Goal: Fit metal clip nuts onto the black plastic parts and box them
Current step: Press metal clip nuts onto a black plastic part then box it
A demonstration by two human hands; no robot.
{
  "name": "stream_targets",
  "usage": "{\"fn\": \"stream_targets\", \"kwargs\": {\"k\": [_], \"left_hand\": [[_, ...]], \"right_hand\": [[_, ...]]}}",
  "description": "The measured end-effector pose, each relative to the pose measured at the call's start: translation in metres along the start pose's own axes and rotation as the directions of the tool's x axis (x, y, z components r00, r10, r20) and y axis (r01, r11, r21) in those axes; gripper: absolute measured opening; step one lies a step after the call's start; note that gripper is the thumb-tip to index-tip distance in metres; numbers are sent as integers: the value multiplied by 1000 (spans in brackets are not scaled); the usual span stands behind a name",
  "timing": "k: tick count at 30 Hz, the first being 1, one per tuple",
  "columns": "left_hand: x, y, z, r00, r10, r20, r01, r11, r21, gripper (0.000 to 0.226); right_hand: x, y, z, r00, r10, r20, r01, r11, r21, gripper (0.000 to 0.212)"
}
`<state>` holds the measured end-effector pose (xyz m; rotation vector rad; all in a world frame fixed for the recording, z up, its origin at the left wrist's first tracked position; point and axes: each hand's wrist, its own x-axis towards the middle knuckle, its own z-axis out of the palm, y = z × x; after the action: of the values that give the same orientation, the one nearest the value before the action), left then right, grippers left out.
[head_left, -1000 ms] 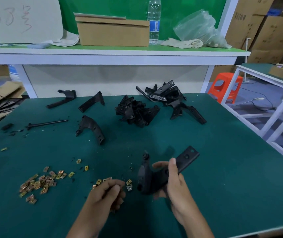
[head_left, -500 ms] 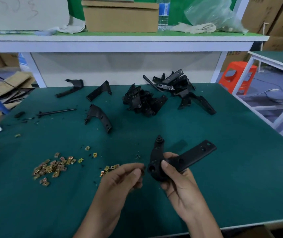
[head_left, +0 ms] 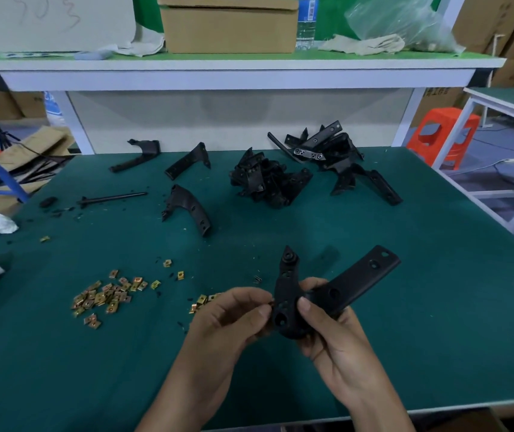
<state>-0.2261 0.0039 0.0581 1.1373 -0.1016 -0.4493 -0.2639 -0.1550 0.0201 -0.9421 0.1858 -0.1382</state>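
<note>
Midway through a fitting, a worker's right hand [head_left: 333, 332] grips a curved black plastic part [head_left: 343, 291] just above the near side of the green table [head_left: 436, 291]. The thumb lies on its face beside a hole and the fingers are curled behind. The left hand [head_left: 230, 319] has thumb and forefinger pinched together at the part's left edge. Whether a clip nut sits between them cannot be made out.

The moulding looks light and stiff, unlikely to flex. It is probably best held at its broad bend, as now, leaving the edges free. The clip nuts [head_left: 109, 296], loose at the near left, are small bits of metal, likely easy to fumble.

A second earlier the left hand was low over the nearest nuts, apart from the part. It has since risen to meet it.
</note>
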Motion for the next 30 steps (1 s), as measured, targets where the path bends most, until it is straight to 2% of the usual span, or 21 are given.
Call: {"fn": "stream_targets", "kwargs": {"k": [5, 9, 13, 15, 18, 25, 30], "left_hand": [[0, 5, -2, 997, -72, 7, 72, 997, -31, 13], [2, 6, -9, 985, -172, 21, 173, 985, -26, 15], [3, 4, -11, 978, -205, 32, 203, 978, 44, 27], [2, 4, -15, 976, -213, 48, 209, 975, 80, 24], [0, 7, -22, 965, -249, 84, 237, 962, 136, 22], [-1, 14, -34, 921, -340, 189, 270, 909, 317, 27], [-2, 9, -33, 925, -345, 158, 295, 916, 272, 38]], "right_hand": [[-2, -5, -2, 999, -10, 43, 13, 998, -66, 31], [-2, -12, -4, 995, -19, 99, 37, 983, -180, 47], [-3, -14, -4, 993, -15, 119, 43, 972, -229, 44], [-4, -13, -5, 994, 1, 110, 27, 969, -246, 42], [-8, -10, -9, 992, 53, 114, -24, 970, -241, 34], [-13, -2, -15, 982, 135, 133, -101, 967, -235, 37], [-14, -1, -17, 978, 158, 134, -131, 972, -194, 39]]}}
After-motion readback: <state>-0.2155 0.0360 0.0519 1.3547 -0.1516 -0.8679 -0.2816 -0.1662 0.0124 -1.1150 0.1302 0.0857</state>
